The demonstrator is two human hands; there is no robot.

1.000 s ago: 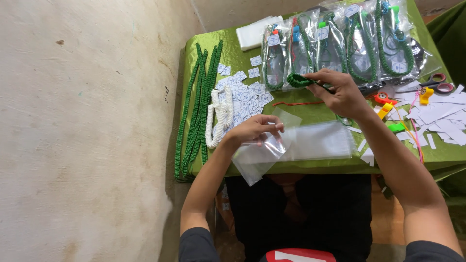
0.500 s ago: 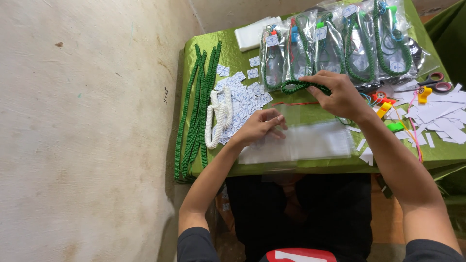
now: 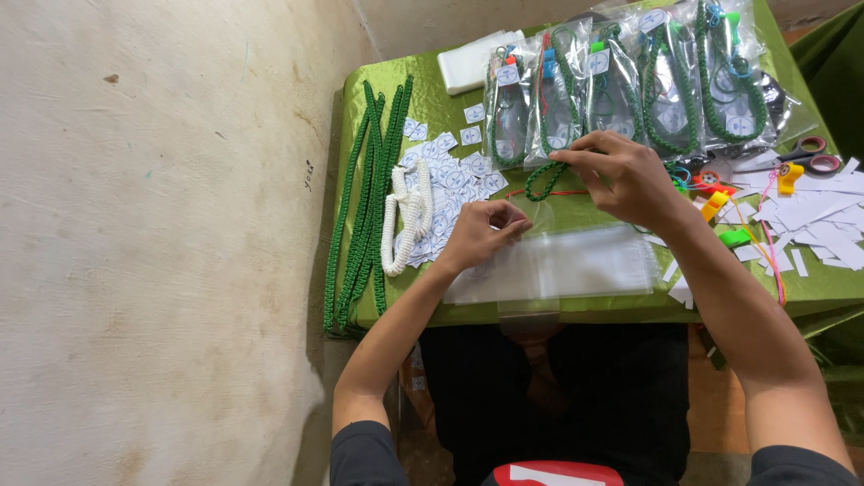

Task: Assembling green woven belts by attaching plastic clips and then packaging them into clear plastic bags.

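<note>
The right hand (image 3: pixel 630 180) pinches a green cord (image 3: pixel 546 180). The left hand (image 3: pixel 481 236) pinches a clear bag (image 3: pixel 576 265), lying crosswise just below the cord.

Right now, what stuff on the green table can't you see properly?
- Head view: the clear plastic bag is blurred; its open end cannot be told.
- The green braided cord runs under the right hand; its far end is hidden.
- The left hand covers the bag's corner.
- The scissors are partly under packets.

right hand (image 3: pixel 630 180) pinches green cord (image 3: pixel 544 180); left hand (image 3: pixel 481 236) touches clear bag (image 3: pixel 576 265).
</note>
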